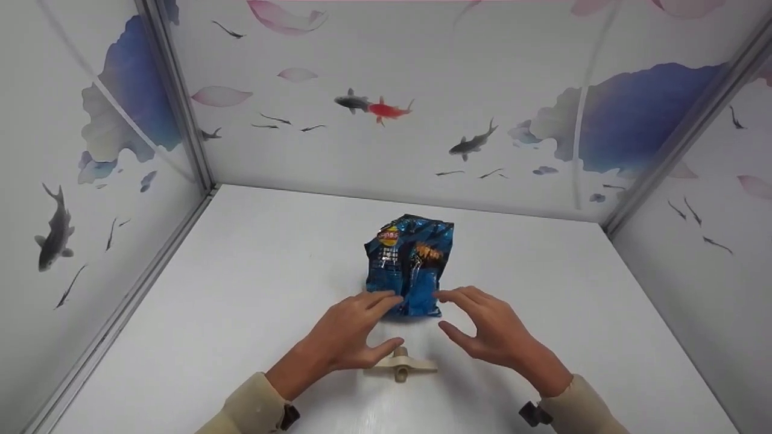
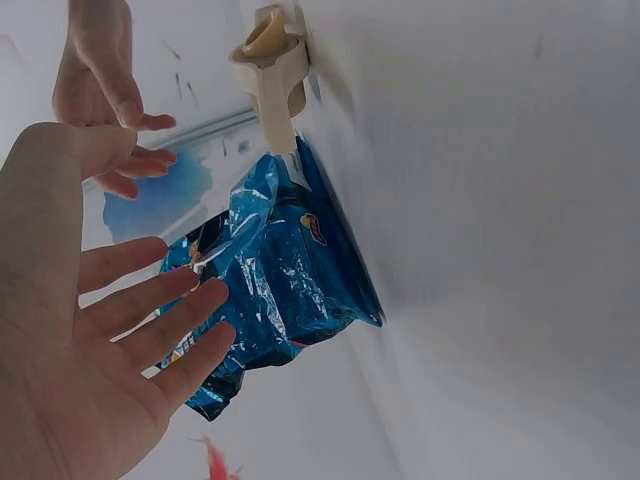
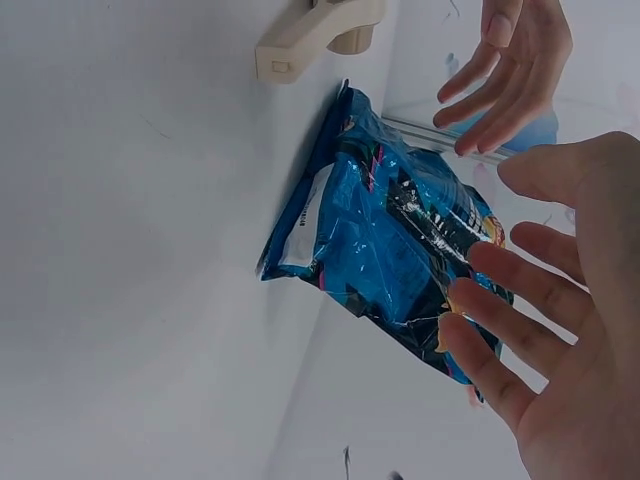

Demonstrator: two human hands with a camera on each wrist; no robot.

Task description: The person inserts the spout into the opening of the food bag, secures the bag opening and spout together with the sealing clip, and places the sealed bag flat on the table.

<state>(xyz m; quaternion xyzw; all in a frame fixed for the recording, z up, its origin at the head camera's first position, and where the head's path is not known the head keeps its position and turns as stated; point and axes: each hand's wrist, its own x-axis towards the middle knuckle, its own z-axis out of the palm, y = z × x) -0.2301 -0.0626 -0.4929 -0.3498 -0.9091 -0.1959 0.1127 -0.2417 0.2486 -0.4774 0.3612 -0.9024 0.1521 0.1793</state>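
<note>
The blue snack bag (image 1: 413, 265) lies on the bench (image 1: 259, 259), its long axis running forward, just ahead of and between the left hand (image 1: 350, 328) and right hand (image 1: 494, 325); both are similarly near, fingers loosely spread, grasping nothing. Behind them sits a beige fitting (image 1: 413, 364).

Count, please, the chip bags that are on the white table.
1. The blue chip bag is on the white table, beyond the beige T-shaped piece, near the left hand and right hand. No other is visible.
</note>
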